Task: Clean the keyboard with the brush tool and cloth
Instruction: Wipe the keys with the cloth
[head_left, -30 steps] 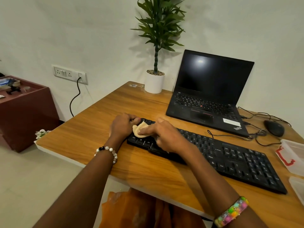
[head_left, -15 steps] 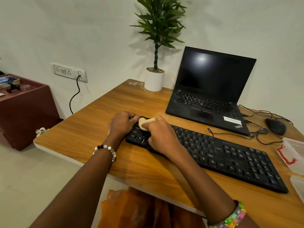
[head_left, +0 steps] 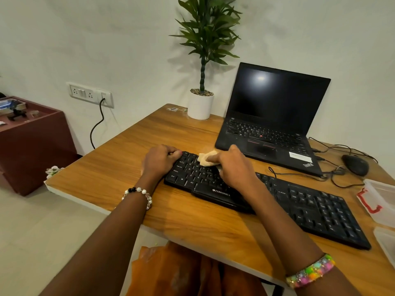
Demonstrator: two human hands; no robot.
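Flat black plastic keyboard [head_left: 267,195] on wood-grain desk [head_left: 132,167], right hand [head_left: 233,165] fingers gripping crumpled beige cloth [head_left: 206,159] on its upper keys, left hand [head_left: 159,160] fingers curled over its left end.

Single head-worn wide-angle view, looking forward and down from above the near edge of the wooden desk [head_left: 132,167]. Both forearms enter from the bottom of the frame; the keyboard [head_left: 299,201] lies close, the laptop [head_left: 271,116] and the wall farther back. Straight edges bow toward the margins.
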